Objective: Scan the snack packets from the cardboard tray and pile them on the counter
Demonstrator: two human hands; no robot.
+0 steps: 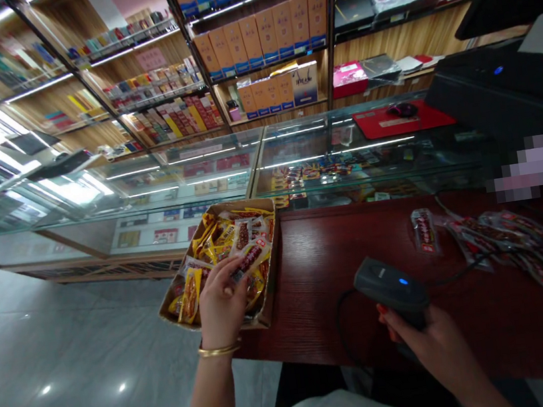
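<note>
My right hand [429, 336] is closed around one smooth, dark plastic scanner [387, 285]. My left hand [222, 301] pinches one shiny, clear-wrapped packet [255, 254] over one rectangular cardboard box [272, 277] of crinkled yellow packs [194, 294]. On the reddish, grained wooden counter [310, 265] lie one single packet [424, 232] and one glossy heap [524, 242], whose pieces I cannot count.

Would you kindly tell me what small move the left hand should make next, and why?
Perhaps lift the packet from the box toward the scanner, since the left hand is at that packet and the right hand holds the scanner.
</note>
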